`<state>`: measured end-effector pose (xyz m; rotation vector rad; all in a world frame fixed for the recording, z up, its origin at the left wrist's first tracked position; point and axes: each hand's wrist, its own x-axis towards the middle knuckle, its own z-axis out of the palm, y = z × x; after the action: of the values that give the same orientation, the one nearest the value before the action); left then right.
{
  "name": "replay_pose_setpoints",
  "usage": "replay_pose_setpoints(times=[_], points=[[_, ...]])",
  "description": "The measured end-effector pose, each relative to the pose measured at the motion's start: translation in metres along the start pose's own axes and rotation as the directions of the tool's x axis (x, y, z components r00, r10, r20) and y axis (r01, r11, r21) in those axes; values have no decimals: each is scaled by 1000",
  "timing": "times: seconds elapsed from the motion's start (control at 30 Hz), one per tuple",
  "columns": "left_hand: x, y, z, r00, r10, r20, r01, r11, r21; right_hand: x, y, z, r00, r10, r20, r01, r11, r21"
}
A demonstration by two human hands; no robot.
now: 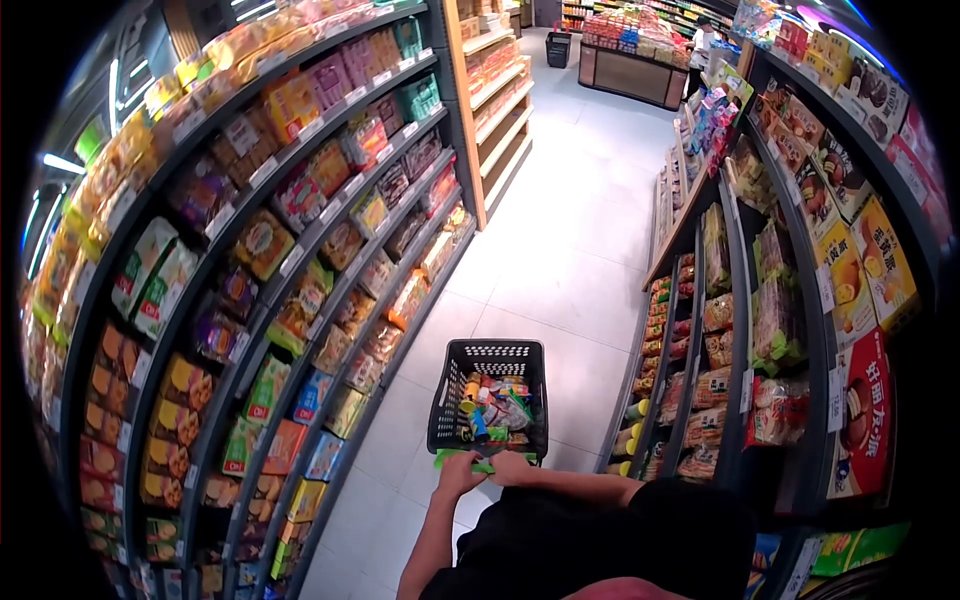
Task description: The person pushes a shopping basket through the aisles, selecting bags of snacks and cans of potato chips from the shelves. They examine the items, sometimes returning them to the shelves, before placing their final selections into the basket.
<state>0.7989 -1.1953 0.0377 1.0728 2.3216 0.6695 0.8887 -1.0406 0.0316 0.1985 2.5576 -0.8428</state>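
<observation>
My left hand [459, 474] is closed on the green handle [479, 466] of a black shopping basket. Close beside it, my right hand [511, 468] also has its fingers wrapped over the handle. The black basket [438, 400] is just ahead of my hands, low in the aisle, with holes in its far wall. Several packaged goods [510, 400] lie jumbled inside, in yellow, blue, green and clear wrappers; their exact kinds are too small to tell.
Curved shelves of packaged snacks [265, 240] line the left side. On the right, shelves [720, 300] hold bags and boxes. Pale floor tiles [560, 230] run between them. Farther off are a display bin [630, 75], another black basket [558, 48] and a person [703, 45].
</observation>
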Motion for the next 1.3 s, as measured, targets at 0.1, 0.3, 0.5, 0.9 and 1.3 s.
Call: replay_pose_setpoints(times=[0.1, 0.3, 0.5, 0.9, 1.3], points=[[32, 4, -14, 999, 22, -49, -23, 1000, -20, 29, 14, -13, 1000, -12, -9, 13, 996, 87], [99, 11, -36, 994, -113, 4, 113, 983, -147, 52, 46, -61, 983, -11, -184, 30, 994, 102], [158, 21, -64, 996, -86, -28, 81, 989, -127, 104, 77, -97, 949, 45, -311, -25, 997, 69], [261, -9, -94, 985, 161, -70, -168, 978, -124, 177, 89, -169, 919, 123, -376, -137, 990, -12], [389, -75, -151, 927, 376, -6, -375, 925, 64, 276, 110, -238, 879, 201, -432, -269, 958, -101]])
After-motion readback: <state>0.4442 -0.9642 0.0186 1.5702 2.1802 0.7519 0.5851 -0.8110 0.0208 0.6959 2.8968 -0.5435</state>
